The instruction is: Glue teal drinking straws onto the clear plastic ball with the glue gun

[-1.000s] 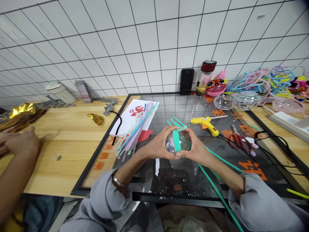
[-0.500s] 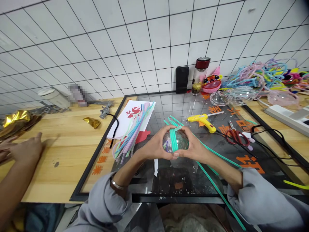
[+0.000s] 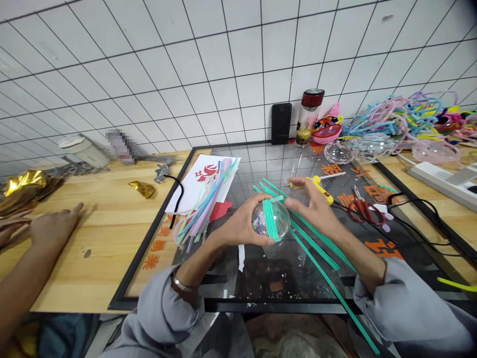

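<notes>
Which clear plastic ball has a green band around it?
The ball in the left hand; the clear ones at back right show no such band.

Rear passage: dark glass (image 3: 251,166) is lying open between pastel strips (image 3: 212,199) and glue gun (image 3: 325,193). Rear barriers: phone (image 3: 281,124) and bottle (image 3: 308,117) are standing by the wall (image 3: 167,74). Right barriers: scissors (image 3: 358,208) and black cable (image 3: 380,231) are crowding the glass; green strips (image 3: 331,283) are slanting past the front edge. Left passage: bare wood (image 3: 108,228) is stretching between black frame (image 3: 145,238) and co-worker's hand (image 3: 55,229)
</notes>
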